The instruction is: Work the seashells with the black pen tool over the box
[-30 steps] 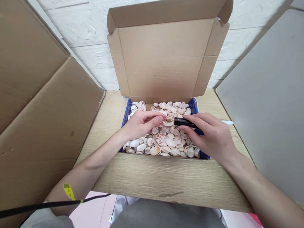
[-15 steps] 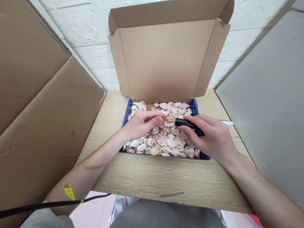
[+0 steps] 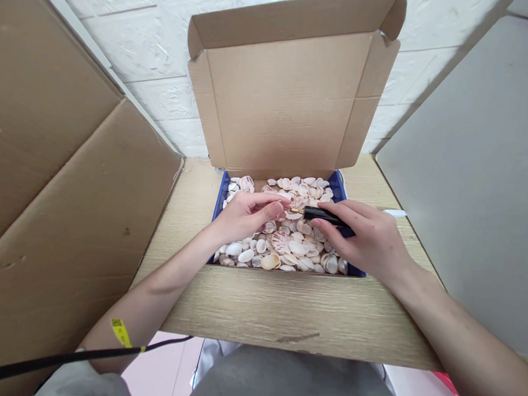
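Observation:
My right hand (image 3: 366, 233) is closed around a black mini drill (image 3: 324, 215) with a brass-coloured chuck and thin tip pointing left. Facing it, my left hand (image 3: 250, 215) pinches what looks like a small shell between thumb and fingertips, mostly hidden by the fingers. The drill's tip is right beside those fingertips; whether it touches the shell I cannot tell. Both hands are above an open cardboard box (image 3: 220, 203) with blue sides. Many white, cream and pinkish seashells (image 3: 297, 248) fill it, among them a red-striped scallop shell (image 3: 280, 241).
The box's raised lid (image 3: 285, 100) leans back toward a white brick wall (image 3: 135, 43). A cardboard panel (image 3: 82, 186) stands on the left, a grey-white panel (image 3: 473, 170) on the right. A black cable (image 3: 68, 358) with a yellow tag crosses near my left forearm, over the wooden table (image 3: 260, 302).
Hardly anything differs. The drill and my fingertips have shifted very slightly, and both hands keep their hold.

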A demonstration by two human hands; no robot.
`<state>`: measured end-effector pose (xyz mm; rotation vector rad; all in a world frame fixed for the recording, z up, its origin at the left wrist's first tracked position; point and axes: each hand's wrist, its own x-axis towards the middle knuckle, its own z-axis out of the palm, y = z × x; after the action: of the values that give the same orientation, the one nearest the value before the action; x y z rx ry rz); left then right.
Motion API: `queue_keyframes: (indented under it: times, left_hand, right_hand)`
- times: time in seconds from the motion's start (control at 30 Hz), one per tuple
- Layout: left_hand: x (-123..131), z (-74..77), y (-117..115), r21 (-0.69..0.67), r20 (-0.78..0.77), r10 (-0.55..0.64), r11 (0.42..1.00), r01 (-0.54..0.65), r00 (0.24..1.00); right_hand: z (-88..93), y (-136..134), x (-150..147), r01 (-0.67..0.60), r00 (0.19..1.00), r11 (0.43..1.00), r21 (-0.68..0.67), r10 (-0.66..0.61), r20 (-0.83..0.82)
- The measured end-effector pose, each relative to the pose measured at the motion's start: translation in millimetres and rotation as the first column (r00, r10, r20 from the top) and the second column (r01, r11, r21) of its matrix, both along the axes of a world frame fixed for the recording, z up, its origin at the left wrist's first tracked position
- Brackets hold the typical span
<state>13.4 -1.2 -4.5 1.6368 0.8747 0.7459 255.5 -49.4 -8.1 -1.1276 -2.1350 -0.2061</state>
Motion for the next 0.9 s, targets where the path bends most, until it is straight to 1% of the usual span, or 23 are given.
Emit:
queue_keyframes:
  times: [0.13, 0.37, 0.57, 0.9]
  left_hand:
    - [0.7, 0.8, 0.1, -0.004, 0.003, 0.005, 1.0, -0.005, 1.0]
    - [1.7, 3.5, -0.8, -0.033, -0.002, 0.013, 0.999, -0.013, 1.0]
    - [1.8, 3.7, -0.7, -0.038, -0.008, 0.009, 0.999, -0.01, 1.0]
    - [2.7, 6.3, -1.6, -0.018, -0.023, 0.017, 1.0, -0.017, 1.0]
  right_hand:
    - [-0.6, 0.1, 0.2, 0.008, 1.0, 1.0, 0.007, -0.007, -0.006]
    - [-1.5, -0.1, 1.1, 0.025, 1.0, 0.999, -0.042, -0.025, -0.004]
    - [-0.6, 0.0, 0.2, 0.014, 1.0, 1.0, -0.007, -0.014, 0.003]
    - [0.0, -0.9, 0.9, 0.008, 1.0, 1.0, -0.016, -0.008, 0.008]
